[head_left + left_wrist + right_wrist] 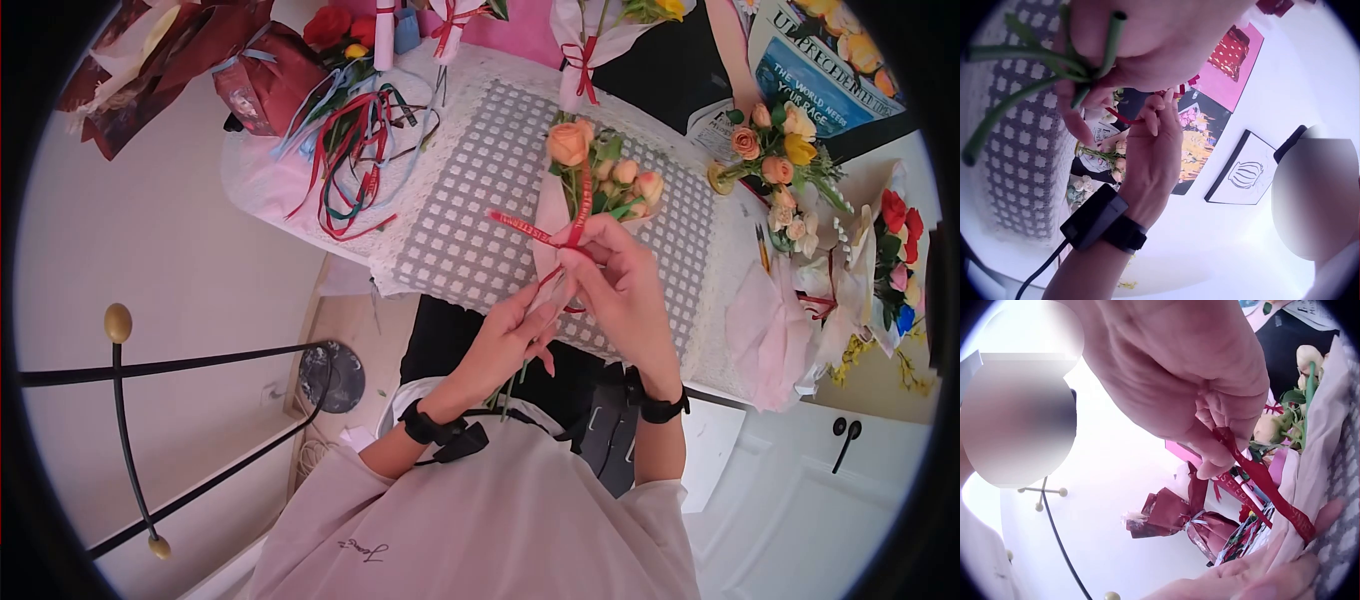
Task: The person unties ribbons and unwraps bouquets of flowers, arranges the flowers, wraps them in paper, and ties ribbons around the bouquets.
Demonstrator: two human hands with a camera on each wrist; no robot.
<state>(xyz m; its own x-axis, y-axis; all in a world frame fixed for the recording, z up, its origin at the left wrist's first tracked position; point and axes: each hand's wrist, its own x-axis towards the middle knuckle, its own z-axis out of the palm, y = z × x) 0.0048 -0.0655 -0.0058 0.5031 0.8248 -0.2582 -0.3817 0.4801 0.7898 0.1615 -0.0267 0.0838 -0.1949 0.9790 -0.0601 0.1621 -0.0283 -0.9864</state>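
A small bouquet of peach roses (570, 143), wrapped in pale pink paper (549, 212), lies over the near part of the checked cloth. My left hand (520, 325) grips it low down, round the wrapped stems. Below that hand, bare green stems (1110, 44) stick out. A red printed ribbon (1263, 481) goes round the paper, one end pointing left. My right hand (628, 292) pinches the ribbon between thumb and fingers at the front of the wrap, just above the left hand. The right palm hides part of the paper.
A grey-and-white checked cloth (460, 190) covers the table's middle. Loose ribbons (350, 165) are heaped at left, beside a dark red wrapped bouquet (268, 85). To the right are peach and yellow flowers (780, 165) and crumpled pink paper (770, 325). A black metal rack (200, 365) stands at far left.
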